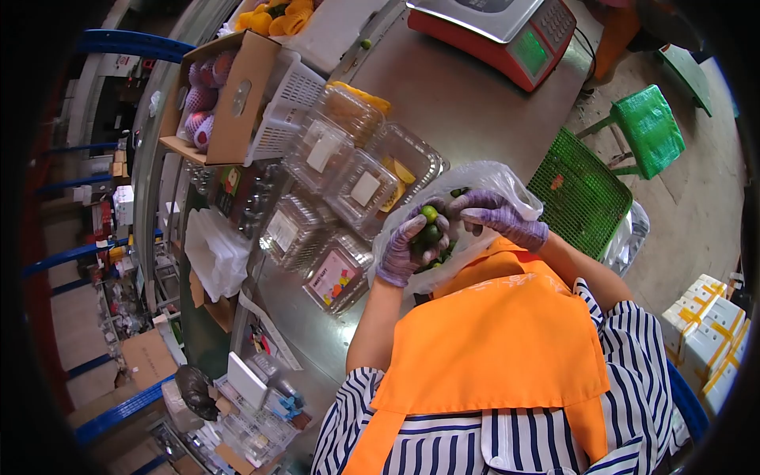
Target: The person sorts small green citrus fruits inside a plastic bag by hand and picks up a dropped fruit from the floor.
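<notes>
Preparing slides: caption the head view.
Gloved left hand holding small green fruits at an open plastic bag, beside clear containers.

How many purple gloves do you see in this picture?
2. One glove is on the left hand, which holds small green fruits; the other is on the right hand, over the plastic bag.

We record a fruit shop or packing stall: on the metal table (pixel 475 119) sits a red scale (pixel 499 38), its display lit green, taken as our landmark. Left of the scale we note foam-netted fruit (pixel 201 99) in a cardboard box (pixel 240 93) and, nearer us, clear plastic boxes (pixel 364 188) and small green fruits (pixel 430 223) at a plastic bag (pixel 483 176). Right of it and nearer: green mesh crate (pixel 582 190), green stool (pixel 647 131), taped white foam boxes (pixel 704 328).
</notes>
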{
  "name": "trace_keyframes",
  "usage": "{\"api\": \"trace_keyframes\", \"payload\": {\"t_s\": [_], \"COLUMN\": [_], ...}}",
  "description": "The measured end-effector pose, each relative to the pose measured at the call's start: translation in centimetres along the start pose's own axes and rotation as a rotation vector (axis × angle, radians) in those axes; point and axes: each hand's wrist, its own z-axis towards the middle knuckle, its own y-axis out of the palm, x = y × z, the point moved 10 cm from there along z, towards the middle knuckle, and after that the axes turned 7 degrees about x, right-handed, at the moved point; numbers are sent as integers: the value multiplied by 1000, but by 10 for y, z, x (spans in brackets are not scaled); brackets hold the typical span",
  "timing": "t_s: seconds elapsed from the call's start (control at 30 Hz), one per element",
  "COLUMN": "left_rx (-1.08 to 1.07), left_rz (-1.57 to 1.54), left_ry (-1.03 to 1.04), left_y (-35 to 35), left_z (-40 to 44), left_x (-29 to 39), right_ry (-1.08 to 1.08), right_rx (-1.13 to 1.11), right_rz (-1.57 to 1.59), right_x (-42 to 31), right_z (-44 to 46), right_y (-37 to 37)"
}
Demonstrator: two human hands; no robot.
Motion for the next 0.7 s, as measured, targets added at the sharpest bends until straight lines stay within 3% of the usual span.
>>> {"api": "trace_keyframes", "payload": {"t_s": [0.03, 0.13, 0.3, 0.4, 0.5, 0.63, 0.7], "left_rx": [-141, -281, -279, 88, 495, 644, 615], "left_rz": [-119, -417, -477, -74, 823, 1422, 1868], "left_ry": [-8, 55, 88, 228, 538, 764, 1199], "left_y": [11, 33, 42, 17, 2, -30, -4], "left_z": [-2, -8, 16, 50, 91, 186, 214], "left_x": [4, 26, 83, 132, 205, 290, 321], "right_ry": [11, 56, 75, 70, 106, 105, 152], "right_rx": [-15, -43, -14, 11, 64, 111, 125], "right_rz": [-5, -11, 53, 43, 47, 1, -6], "right_x": [-1, -6, -8, -2, 2, 0, 20], "right_z": [-2, -9, -15, -11, -10, -9, -11], "right_y": [-1, -3, -10, -14, -20, -26, -36]}}
